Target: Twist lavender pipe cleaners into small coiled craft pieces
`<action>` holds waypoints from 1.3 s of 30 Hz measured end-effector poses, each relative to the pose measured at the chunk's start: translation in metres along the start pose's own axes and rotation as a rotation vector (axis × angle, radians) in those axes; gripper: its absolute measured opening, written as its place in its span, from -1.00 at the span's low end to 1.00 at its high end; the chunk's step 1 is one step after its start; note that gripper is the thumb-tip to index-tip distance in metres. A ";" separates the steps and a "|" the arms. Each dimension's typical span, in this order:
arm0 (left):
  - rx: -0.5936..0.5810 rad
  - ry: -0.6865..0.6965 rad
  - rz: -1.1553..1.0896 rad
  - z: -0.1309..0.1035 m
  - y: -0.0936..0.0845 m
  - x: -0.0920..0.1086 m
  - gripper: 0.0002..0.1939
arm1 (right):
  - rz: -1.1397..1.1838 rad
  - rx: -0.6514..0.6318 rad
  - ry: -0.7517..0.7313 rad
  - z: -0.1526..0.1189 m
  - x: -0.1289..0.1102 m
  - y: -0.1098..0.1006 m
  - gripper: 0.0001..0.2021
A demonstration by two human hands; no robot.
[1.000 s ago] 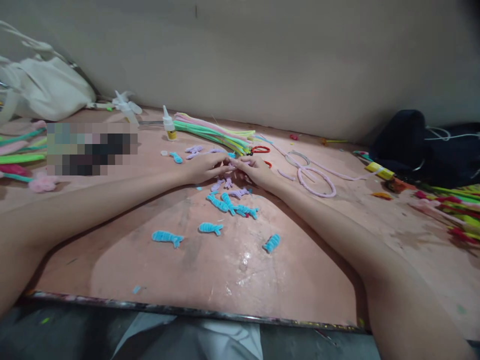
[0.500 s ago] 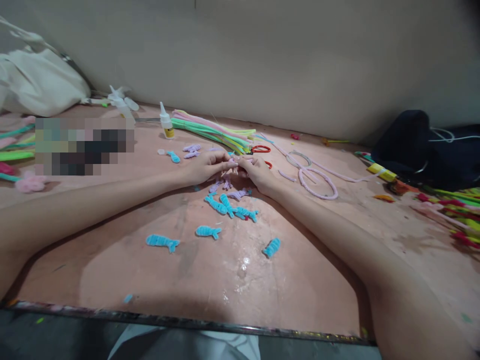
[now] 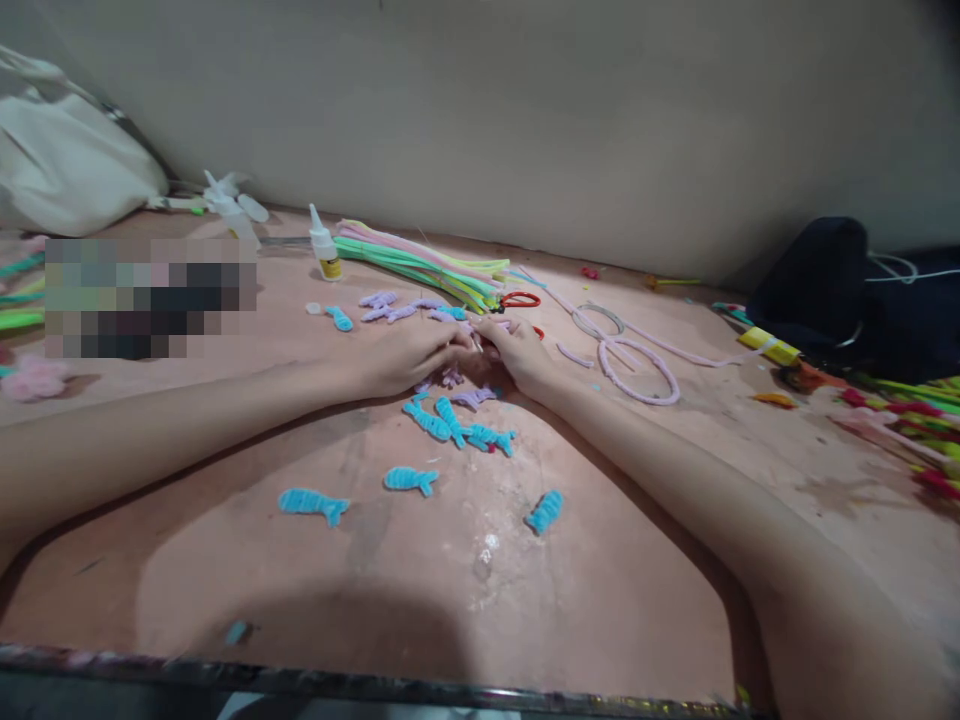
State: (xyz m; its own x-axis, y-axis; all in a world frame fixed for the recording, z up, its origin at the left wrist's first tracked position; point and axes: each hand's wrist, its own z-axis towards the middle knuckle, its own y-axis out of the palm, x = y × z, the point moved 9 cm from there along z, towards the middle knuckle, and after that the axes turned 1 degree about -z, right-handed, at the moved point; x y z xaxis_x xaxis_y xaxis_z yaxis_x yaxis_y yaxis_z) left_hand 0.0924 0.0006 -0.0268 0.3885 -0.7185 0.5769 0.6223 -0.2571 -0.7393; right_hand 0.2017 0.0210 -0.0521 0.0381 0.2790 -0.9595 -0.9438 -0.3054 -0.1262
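Note:
My left hand (image 3: 424,352) and my right hand (image 3: 514,350) meet at the middle of the table, fingers pinched together on a small lilac pipe-cleaner piece that is mostly hidden by them. Just below the hands lie lilac pieces (image 3: 472,398) and a cluster of blue fish shapes (image 3: 451,420). Nearer the front edge are separate blue fish shapes (image 3: 410,480). Beyond my left hand rest more lilac pieces (image 3: 379,300) and one small blue piece (image 3: 340,318). Red-handled scissors (image 3: 520,300) lie behind my right hand.
A glue bottle (image 3: 325,245) stands beside a pipe-cleaner bundle (image 3: 420,262). A lilac coil (image 3: 637,385) lies to the right. Farther out are a white bag (image 3: 75,160), a dark bag (image 3: 840,290) and colourful pieces (image 3: 900,410).
The fingers of my left hand have curled in closer against my right hand. Lilac pieces behind the left hand show more. The view has shifted slightly.

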 end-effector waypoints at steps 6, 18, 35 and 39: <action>0.049 0.125 0.459 0.001 -0.018 -0.004 -0.64 | -0.006 -0.101 0.071 -0.006 -0.001 0.006 -0.61; 0.012 0.207 0.349 0.017 -0.014 -0.006 -0.54 | 0.041 -0.160 0.098 -0.008 -0.004 0.017 -0.58; 0.118 0.111 0.619 0.015 -0.012 -0.011 -0.27 | -0.026 0.099 0.012 -0.014 -0.010 -0.003 -0.53; 0.103 0.145 0.533 0.018 -0.010 -0.012 -0.27 | 0.012 0.095 0.029 -0.014 -0.009 -0.001 -0.55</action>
State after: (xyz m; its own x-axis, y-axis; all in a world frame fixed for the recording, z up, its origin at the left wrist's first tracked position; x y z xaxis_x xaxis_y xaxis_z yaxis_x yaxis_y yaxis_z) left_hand 0.0938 0.0235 -0.0206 0.5750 -0.8149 0.0736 0.4310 0.2251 -0.8738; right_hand 0.2070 0.0056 -0.0468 0.0350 0.2486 -0.9680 -0.9710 -0.2208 -0.0918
